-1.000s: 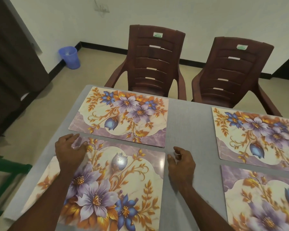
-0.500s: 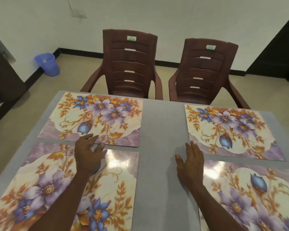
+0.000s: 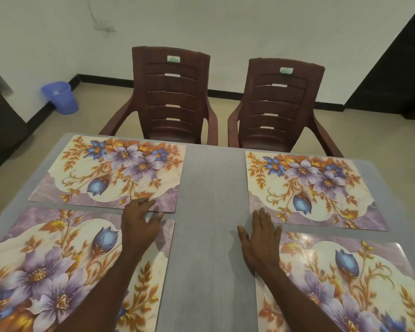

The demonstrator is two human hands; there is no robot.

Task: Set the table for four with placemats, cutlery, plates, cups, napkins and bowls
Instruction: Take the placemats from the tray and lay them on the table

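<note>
Grey bench (image 3: 209, 188) carried four floral placemats. Left hand (image 3: 139, 226) hovered, fingers (image 3: 143, 202) loosely spread, over the near-left placemat (image 3: 58, 259); right hand (image 3: 261, 238) lay flat, fingers straight, on the near-right placemat's (image 3: 345, 283) corner.

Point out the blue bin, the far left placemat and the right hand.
blue bin (image 3: 61, 98), head view, on its front wall.
far left placemat (image 3: 82, 164), head view, on its cream middle.
right hand (image 3: 261, 240), head view, on the back of the hand.

Head camera looks forward and down, close over the table (image 3: 209, 188).
</note>
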